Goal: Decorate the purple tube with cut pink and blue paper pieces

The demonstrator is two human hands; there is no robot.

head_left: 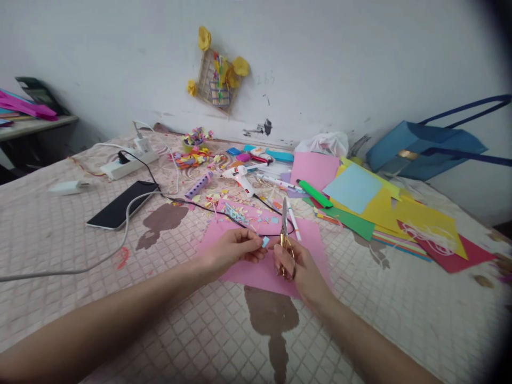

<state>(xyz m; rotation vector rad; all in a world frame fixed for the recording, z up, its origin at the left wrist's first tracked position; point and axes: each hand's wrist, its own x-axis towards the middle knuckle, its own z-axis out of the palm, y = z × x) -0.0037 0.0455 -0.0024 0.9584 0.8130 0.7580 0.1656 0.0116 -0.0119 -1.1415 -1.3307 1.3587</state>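
Note:
Between the thumb and fingers of my left hand point(240, 246) is a small light-blue piece of paper point(265, 242). My right hand point(300, 264) is closed round the gold handles of a pair of scissors point(284, 226), whose blades point up and away and look closed. Both hands are close together above a pink sheet point(270, 278) lying on the table. Small light-blue paper cuttings point(236, 212) are scattered on the far part of that sheet, just beyond my hands.
A white glue gun point(242, 181) lies behind the sheet, its black cable curving near my hands. To the left are a phone point(123, 205) and a power strip point(130, 164). Coloured paper point(356, 186), a green cutter point(314, 193) and a blue bag point(424, 152) occupy the right.

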